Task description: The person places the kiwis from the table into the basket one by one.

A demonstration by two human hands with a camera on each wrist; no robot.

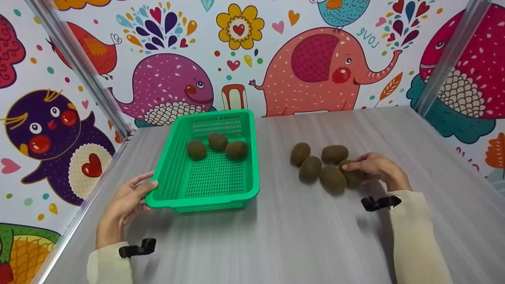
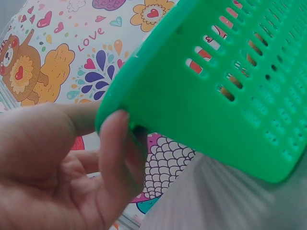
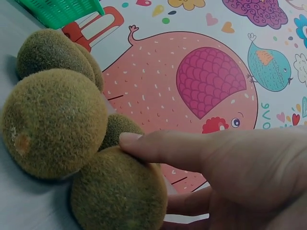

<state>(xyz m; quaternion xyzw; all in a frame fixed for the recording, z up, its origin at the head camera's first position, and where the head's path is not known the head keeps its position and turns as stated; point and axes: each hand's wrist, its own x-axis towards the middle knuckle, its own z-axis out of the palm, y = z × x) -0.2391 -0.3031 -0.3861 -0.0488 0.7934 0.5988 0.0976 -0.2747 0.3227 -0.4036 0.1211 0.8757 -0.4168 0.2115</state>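
Observation:
A green plastic basket (image 1: 252, 165) stands on the table, tilted slightly toward the viewer, with three brown kiwis (image 1: 217, 142) in its far part. My left hand (image 1: 128, 197) grips the basket's near left corner, thumb on the rim and fingers below it; the left wrist view shows the hand at the green rim (image 2: 112, 91). To the basket's right, several kiwis (image 1: 310, 169) lie in a close cluster. My right hand (image 1: 376, 167) holds the rightmost kiwi (image 3: 120, 191), thumb on top and fingers around its far side. Another kiwi (image 3: 55, 122) lies right beside it.
The grey wood-grain table (image 1: 300, 244) runs up to a printed back panel (image 1: 244, 59) with cartoon animals. Metal posts (image 1: 449, 55) stand at the two back corners. A black wrist mount (image 1: 380, 203) sits on each sleeve.

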